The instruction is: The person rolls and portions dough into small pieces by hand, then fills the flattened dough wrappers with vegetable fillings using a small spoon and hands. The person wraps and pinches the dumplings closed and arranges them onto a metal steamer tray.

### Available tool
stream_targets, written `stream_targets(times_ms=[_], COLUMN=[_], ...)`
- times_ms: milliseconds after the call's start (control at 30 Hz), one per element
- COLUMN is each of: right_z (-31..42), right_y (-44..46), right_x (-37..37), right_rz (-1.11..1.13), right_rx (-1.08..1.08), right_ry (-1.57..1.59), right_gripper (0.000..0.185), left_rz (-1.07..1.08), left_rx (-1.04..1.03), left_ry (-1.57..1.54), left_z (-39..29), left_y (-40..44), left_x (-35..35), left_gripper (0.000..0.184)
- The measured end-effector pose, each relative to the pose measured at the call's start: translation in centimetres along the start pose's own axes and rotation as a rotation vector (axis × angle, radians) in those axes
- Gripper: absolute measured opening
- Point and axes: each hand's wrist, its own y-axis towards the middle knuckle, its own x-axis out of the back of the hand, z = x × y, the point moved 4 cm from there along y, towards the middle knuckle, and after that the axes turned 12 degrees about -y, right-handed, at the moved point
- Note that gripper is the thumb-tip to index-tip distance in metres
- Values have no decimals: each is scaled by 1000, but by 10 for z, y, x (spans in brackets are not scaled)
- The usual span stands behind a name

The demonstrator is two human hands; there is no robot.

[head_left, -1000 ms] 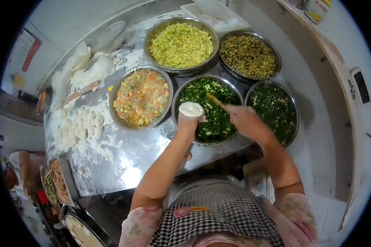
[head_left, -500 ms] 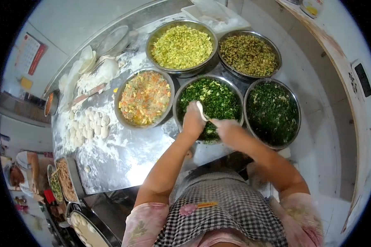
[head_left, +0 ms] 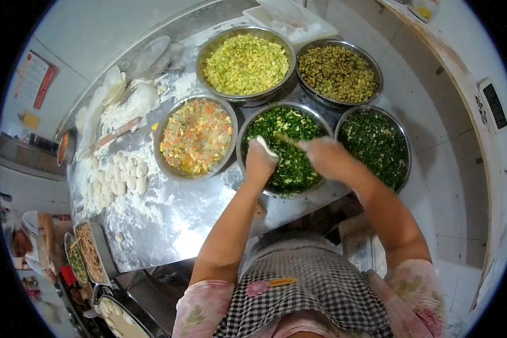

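My left hand [head_left: 260, 164] is closed round a white dough wrapper [head_left: 266, 147], seen edge-on over the left side of a steel bowl [head_left: 311, 190] of chopped dark greens with yellow bits. In my right hand [head_left: 328, 158], slightly blurred, is a thin wooden stick [head_left: 288, 139]. Its tip is over the greens, a little right of the wrapper and apart from it. The right-hand fingers are wrapped round the stick's near end. What lies inside the wrapper is hidden.
Around stand bowls of orange-flecked mix [head_left: 197, 135], yellow-green pieces [head_left: 245, 65], brownish-green mix [head_left: 337, 75] and dark greens [head_left: 374, 147]. Dough pieces [head_left: 119, 179] and a rolling pin [head_left: 118, 133] lie on the floured table [head_left: 166, 225] at left. Another person [head_left: 39, 236] is at far left.
The wrapper faced up a second ago and is now edge-on. Half a second ago the stick touched it; since then the stick has moved away over the greens.
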Motion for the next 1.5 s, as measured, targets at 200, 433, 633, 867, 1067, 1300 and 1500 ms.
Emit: stream_targets(times_ms=[200,433,633,867,1067,1300,1500], right_z=[28,4,11,47,2,22,60], right_y=[-1,-45,-39,-52,-52,-38,-56], right_x=[-42,-2,-49,-44,-16,-52,-15], right_rz=[-21,-56,294,3,47,154,-30], right_rx=[159,219,-116,-69,32,-123,36], right_ry=[113,81,404,368,231,600,118], right_gripper=[33,31,29,42,30,13,37], left_rz=[0,206,485,286,277,318,82], left_rx=[-8,-178,-180,-152,-170,-147,-309], left_ry=[20,156,512,307,162,277,84], left_z=[-7,-17,2,-41,-20,-13,-40], left_y=[-6,-19,-24,-32,-21,-23,-25], left_x=[-3,3,-8,9,1,1,24], left_gripper=[53,57,48,53,61,60,57])
